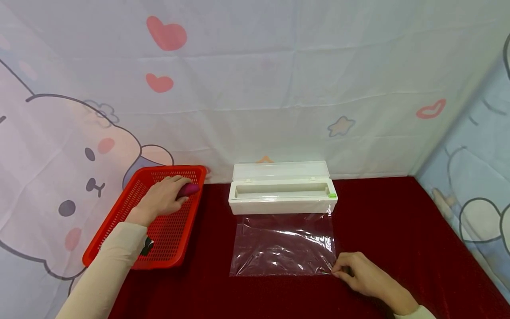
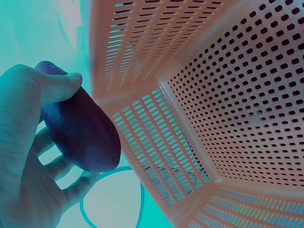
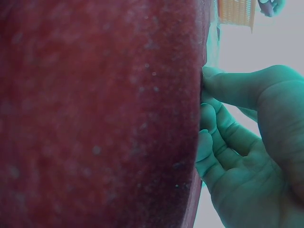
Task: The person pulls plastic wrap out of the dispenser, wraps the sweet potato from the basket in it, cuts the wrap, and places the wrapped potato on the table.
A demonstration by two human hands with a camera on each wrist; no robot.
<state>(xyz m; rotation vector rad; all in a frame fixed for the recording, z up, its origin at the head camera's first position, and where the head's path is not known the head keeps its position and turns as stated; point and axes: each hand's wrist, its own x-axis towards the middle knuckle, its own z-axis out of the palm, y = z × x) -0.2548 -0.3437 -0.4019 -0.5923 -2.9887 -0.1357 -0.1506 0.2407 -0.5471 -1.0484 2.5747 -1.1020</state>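
Observation:
My left hand grips a smooth purple eggplant, held over the red basket. In the left wrist view the thumb lies across its upper side and the fingers go behind it. Lower right, my right hand pinches the near right corner of a clear sheet of plastic wrap. This sheet runs from the white wrap dispenser toward me and lies over the dark red cloth. In the right wrist view, the thumb and fingertips are right at the cloth.
The dispenser's lid stands raised at the back, and a small green piece sits at the right of its front edge. A dark green item lies in the basket, partly behind my left sleeve. A printed curtain hangs behind the cloth.

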